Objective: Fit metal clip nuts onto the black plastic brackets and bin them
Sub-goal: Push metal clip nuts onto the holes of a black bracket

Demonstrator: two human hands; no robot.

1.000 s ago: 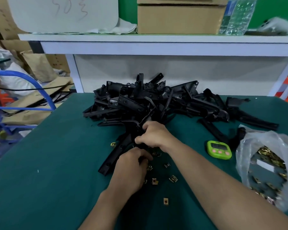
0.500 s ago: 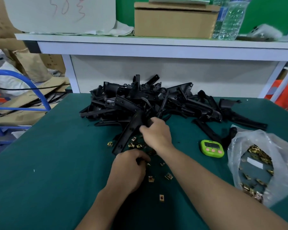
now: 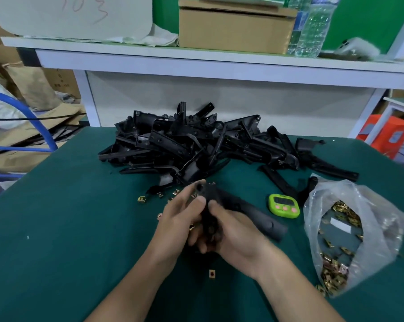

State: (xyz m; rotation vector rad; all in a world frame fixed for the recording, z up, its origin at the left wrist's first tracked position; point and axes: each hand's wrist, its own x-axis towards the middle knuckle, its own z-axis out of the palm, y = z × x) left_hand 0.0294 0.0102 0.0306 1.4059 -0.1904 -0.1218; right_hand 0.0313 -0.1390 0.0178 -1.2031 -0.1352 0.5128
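Left-hand grip (image 3: 180,219) and right-hand grip (image 3: 238,231) both hold one long black plastic bracket (image 3: 254,214) above the green felt-covered table (image 3: 68,228), near centre. Its right end slants down toward the table. Motion blur, so no clip visible on it. Big pile of black plastic brackets (image 3: 196,145) sits far centre. Small brass metal clip nuts (image 3: 141,200) are scattered between pile and hands, with a single brass clip nut (image 3: 212,273) lying nearer. Lime-green digital timer (image 3: 284,205) lies right of the hands. Clear plastic bag of brass clip nuts (image 3: 349,228) sits at the right edge, open. White shelf (image 3: 196,63) behind carries a brown cardboard box (image 3: 233,29) and a clear plastic water bottle (image 3: 312,26).
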